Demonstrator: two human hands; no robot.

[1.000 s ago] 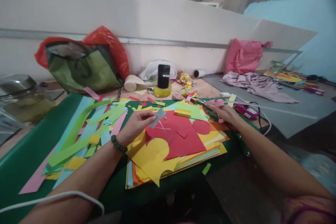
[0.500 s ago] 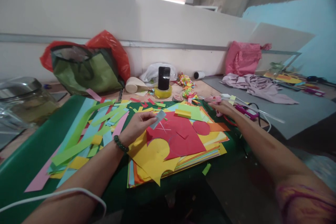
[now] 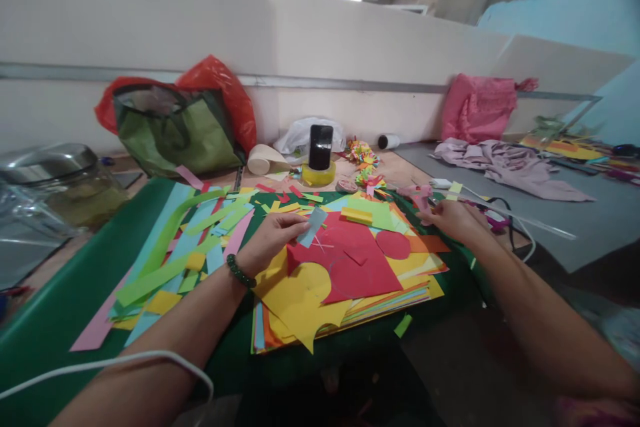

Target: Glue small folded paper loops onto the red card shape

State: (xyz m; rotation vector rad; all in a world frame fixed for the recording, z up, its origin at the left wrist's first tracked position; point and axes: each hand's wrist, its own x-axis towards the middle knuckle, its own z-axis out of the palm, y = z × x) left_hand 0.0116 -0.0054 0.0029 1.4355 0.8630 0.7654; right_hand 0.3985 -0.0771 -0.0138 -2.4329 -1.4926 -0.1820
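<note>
My left hand (image 3: 273, 240) pinches a small grey-blue paper strip (image 3: 313, 225) just above a red paper sheet (image 3: 350, 257). That sheet tops a stack of coloured paper (image 3: 345, 293) with a yellow cut-out (image 3: 297, 297) in front. A dark bead bracelet circles my left wrist. My right hand (image 3: 453, 217) hovers at the stack's far right corner, fingers curled round a pink-handled tool (image 3: 420, 193) whose shape I cannot make out. A red paper circle (image 3: 393, 244) lies between the two hands.
Loose paper strips (image 3: 190, 240) cover the green mat (image 3: 65, 280) on the left. A phone (image 3: 321, 145) stands in a yellow tape roll (image 3: 319, 175) at the back. Nearby are a green bag (image 3: 175, 130), a glass jar (image 3: 60, 183), mauve cloth (image 3: 505, 163) and a white cable (image 3: 125, 363).
My right hand has drawn back a little from the far edge of the mat with the pink tool. My left hand keeps the grey-blue strip in the same place.
</note>
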